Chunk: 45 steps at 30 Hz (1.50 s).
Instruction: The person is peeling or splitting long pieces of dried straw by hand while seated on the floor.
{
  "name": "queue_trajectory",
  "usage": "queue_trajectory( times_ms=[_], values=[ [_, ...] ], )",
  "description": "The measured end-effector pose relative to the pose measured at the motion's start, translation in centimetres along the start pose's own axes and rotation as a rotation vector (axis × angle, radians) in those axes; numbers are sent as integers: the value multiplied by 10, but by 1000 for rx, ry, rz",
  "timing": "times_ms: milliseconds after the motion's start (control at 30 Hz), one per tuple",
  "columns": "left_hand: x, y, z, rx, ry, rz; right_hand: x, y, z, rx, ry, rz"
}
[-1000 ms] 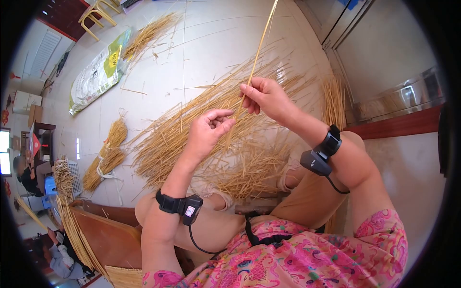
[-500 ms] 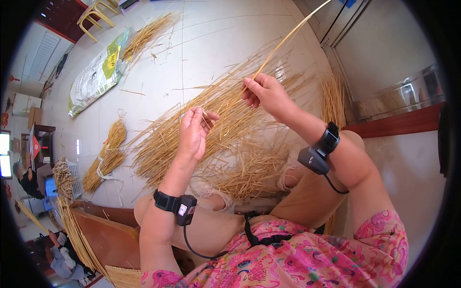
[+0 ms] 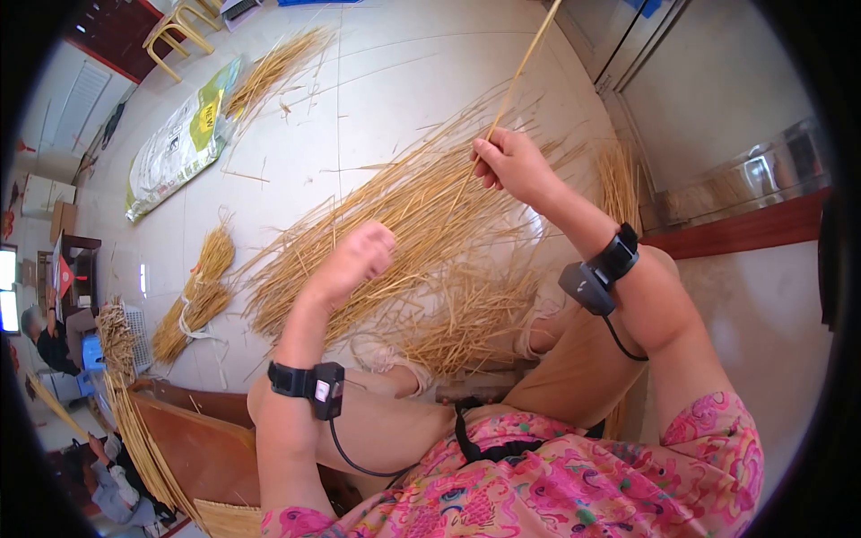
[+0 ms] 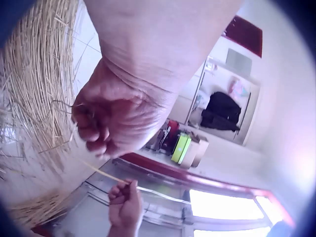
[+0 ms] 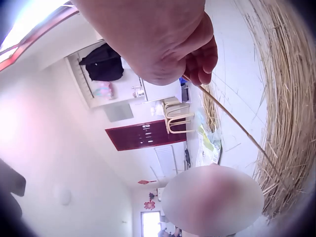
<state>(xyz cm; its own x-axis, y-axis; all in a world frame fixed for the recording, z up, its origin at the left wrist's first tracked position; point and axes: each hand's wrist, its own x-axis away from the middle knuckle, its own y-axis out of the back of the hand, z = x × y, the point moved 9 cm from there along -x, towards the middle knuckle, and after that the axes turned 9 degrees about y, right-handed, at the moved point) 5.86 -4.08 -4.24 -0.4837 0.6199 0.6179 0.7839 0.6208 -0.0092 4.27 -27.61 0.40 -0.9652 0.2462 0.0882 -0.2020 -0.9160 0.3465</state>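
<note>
My right hand (image 3: 513,166) pinches a long straw stalk (image 3: 525,65) between thumb and fingers. The stalk slants up past the top edge of the head view, and its lower end points down over the spread of straw (image 3: 359,224) on the floor. In the right wrist view the lower part of the stalk (image 5: 236,121) shows thin and straight. My left hand (image 3: 354,255), blurred, is apart from the stalk, over the straw's near left side. Its fingers are curled, and a thin bent strip of straw (image 4: 61,103) sticks out from them in the left wrist view.
Short broken straw (image 3: 466,314) lies around the feet. A tied straw bundle (image 3: 202,287) and a printed sack (image 3: 179,157) lie on the left. More straw (image 3: 619,188) leans by the door, and a wooden box-like piece (image 3: 193,430) stands at lower left.
My left hand has come away from the stalk, moving left and down with a small strip. My right hand keeps hold of the stalk, which has swung right and partly back.
</note>
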Motion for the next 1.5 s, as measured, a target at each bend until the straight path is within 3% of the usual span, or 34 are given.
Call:
queue_trajectory(
  times_ms=[67, 167, 267, 300, 400, 500, 600, 700, 800, 833, 933, 1133, 1300, 1500],
  values=[
    [8, -58, 18, -230, 74, 391, -2, -6, 0, 108, 27, 37],
    [23, -107, 28, -666, -304, 558, -1, -17, -10, 238, 96, 122],
    [6, -86, 27, -902, -130, 296, 6, -29, -9, 266, 71, 252],
    [-6, -66, 26, -809, 2, 166, 10, -36, -9, 233, 58, 293],
    [-18, -23, -4, -371, -94, -114, 27, -61, -4, 107, 30, 438],
    [-13, -17, -24, -6, -223, -167, 43, -92, -7, 57, 9, 585],
    [-9, -28, -39, -194, -415, -227, 56, -107, -2, 62, 5, 667],
    [-11, -37, -33, -70, -351, -154, 55, -115, -9, -42, 99, 631],
    [-2, -27, -43, -151, -567, -313, 55, -114, -6, -120, 96, 580],
    [-4, -22, -40, -104, -538, -324, 55, -112, -3, -141, 86, 557],
    [-4, -11, -35, -53, -472, -359, 40, -91, 2, 88, 168, 464],
    [-1, 5, -23, -276, -391, -411, 3, -5, 34, -370, 160, 73],
    [0, 16, -13, -525, -297, -438, -6, 55, 17, -525, 126, -281],
    [2, 12, -23, -364, -284, -422, 2, 6, -1, -518, 21, -174]
  ],
)
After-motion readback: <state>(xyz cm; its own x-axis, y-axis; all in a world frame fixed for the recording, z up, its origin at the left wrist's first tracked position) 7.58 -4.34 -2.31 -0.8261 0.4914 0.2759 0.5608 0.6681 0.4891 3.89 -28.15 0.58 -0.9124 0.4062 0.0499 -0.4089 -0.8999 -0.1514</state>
